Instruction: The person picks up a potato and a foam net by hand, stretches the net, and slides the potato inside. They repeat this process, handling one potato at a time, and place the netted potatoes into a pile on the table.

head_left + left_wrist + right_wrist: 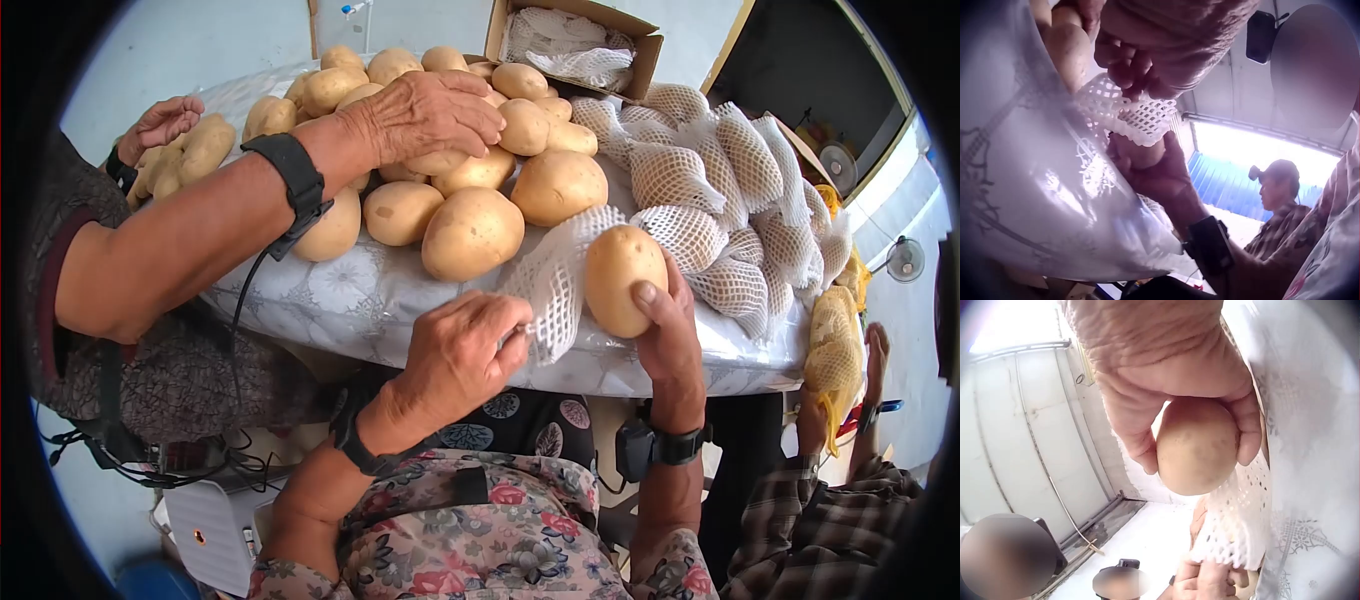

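Observation:
My right hand [672,330] grips a smooth potato [622,285] over the table's front edge, thumb across its face. In the right wrist view the fingers wrap both sides of that potato [1197,450]. A white foam net sleeve [555,290] hangs from the pinched fingertips of my left hand [455,345], just left of the potato. The left wrist view has the net [1144,119] overlapping the end of the potato. Behind my hands lies a pile of bare potatoes [472,235], and to the right are several potatoes in net sleeves [690,238].
On the left, another person's hand [430,115] rests over the potato pile. A cardboard box [645,65] of net sleeves stands at the back. A yellow net bag [835,345] is by the right edge, near a third person's hand [877,350]. A patterned cloth [340,300] covers the table.

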A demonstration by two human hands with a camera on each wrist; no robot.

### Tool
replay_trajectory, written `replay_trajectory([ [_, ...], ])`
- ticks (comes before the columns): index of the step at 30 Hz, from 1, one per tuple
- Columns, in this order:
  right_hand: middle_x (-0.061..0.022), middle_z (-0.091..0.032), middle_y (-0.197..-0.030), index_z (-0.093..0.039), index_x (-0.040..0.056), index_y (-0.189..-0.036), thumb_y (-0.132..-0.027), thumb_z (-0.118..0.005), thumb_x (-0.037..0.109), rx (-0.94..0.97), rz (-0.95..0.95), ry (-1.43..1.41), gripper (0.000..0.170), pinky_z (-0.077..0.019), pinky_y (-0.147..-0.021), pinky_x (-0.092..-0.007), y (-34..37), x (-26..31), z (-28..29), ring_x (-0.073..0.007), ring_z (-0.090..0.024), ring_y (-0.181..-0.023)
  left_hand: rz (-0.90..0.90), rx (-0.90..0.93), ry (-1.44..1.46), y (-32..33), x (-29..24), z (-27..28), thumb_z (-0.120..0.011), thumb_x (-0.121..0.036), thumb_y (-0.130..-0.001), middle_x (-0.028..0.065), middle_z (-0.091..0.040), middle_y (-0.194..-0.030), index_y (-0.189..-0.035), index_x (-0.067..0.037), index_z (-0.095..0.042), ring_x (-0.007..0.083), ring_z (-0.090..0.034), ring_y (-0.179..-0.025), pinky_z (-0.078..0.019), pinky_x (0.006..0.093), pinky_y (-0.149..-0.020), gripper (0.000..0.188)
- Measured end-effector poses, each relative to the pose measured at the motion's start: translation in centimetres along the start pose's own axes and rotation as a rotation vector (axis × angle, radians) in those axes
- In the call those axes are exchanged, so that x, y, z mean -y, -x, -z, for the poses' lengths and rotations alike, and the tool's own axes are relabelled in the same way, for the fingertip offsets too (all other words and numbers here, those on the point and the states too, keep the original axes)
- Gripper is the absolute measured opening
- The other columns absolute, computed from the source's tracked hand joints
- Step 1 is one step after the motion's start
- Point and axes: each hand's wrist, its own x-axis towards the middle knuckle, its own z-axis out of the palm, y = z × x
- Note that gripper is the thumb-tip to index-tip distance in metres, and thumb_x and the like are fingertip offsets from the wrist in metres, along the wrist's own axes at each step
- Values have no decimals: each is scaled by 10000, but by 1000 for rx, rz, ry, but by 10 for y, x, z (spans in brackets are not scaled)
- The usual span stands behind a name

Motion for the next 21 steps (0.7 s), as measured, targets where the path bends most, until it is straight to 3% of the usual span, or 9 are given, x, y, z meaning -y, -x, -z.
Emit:
replay_trajectory([
  [5, -179, -527, -1159, -365, -47, -1303, -623, -743, 324, -16, 80, -56, 863, -494, -876, -384, 13, 5, -1, -263, -573, -1038, 358, 30, 350, -2, -2, 2, -580, 40, -750, 92, -563, -640, -865, -21, -506, 174, -591, -552, -462, 294, -533, 150],
  [7, -201, -532, -1150, -335, -48, -1305, -536, -828, 395, -18, 77, -64, 1016, -510, -853, -428, 43, 18, 0, -294, -580, -1036, 426, 6, 423, -4, 2, -5, -590, 15, -771, 80, -579, -652, -868, 0, -496, 115, -562, -547, -460, 266, -545, 136],
  [11, -227, -569, -1097, -355, -13, -1276, -449, -923, 286, 406, 86, -212, 1047, -486, -871, -432, 88, 15, -8, -300, -587, -1034, 484, -16, 614, -13, -2, -32, -616, -20, -779, 63, -594, -683, -866, 1, -506, 112, -577, -603, -476, 256, -590, 142],
  [12, -234, -564, -1119, -336, 9, -1312, -482, -914, 256, 513, 123, -146, 1042, -462, -897, -423, 92, 10, -11, -292, -580, -1048, 455, -11, 623, -15, -4, -37, -622, -25, -780, 62, -593, -689, -867, 0, -509, 111, -581, -617, -478, 256, -597, 145],
  [13, -306, -562, -1074, -324, 21, -1325, -443, -920, 243, 337, -50, -133, 1087, -512, -802, -414, 104, 18, -26, -358, -618, -931, 422, -7, 631, -16, -5, -41, -627, -30, -781, 61, -592, -695, -868, -1, -511, 110, -585, -632, -479, 256, -604, 148],
  [15, -226, -554, -1152, -253, 24, -1401, -521, -891, 282, 437, -141, 128, 1117, -432, -936, -361, 99, 15, -20, -266, -555, -1091, 409, -11, 666, -17, -7, -42, -637, -24, -777, 56, -587, -706, -869, -6, -517, 110, -580, -643, -486, 258, -621, 151],
  [16, -210, -555, -1163, -205, 21, -1429, -515, -886, 320, 363, -188, 184, 1178, -429, -943, -350, 99, 12, -21, -252, -551, -1101, 407, -16, 667, -17, -7, -40, -636, -19, -775, 57, -588, -706, -867, -6, -517, 113, -580, -639, -489, 260, -623, 151],
  [19, -198, -561, -1159, -181, 21, -1441, -513, -878, 361, 136, -185, 262, 1209, -445, -931, -355, 93, 8, -26, -254, -565, -1083, 345, -22, 560, -16, -8, -29, -625, 1, -780, 48, -592, -700, -870, -13, -520, 91, -573, -619, -482, 251, -590, 139],
  [21, -213, -566, -1127, -131, 22, -1450, -572, -834, 381, 15, -78, 365, 1180, -479, -893, -362, 88, -1, -22, -278, -593, -1039, 291, -20, 526, -14, -6, -27, -621, 0, -792, 12, -582, -687, -863, -15, -516, 53, -544, -595, -458, 223, -546, 128],
])
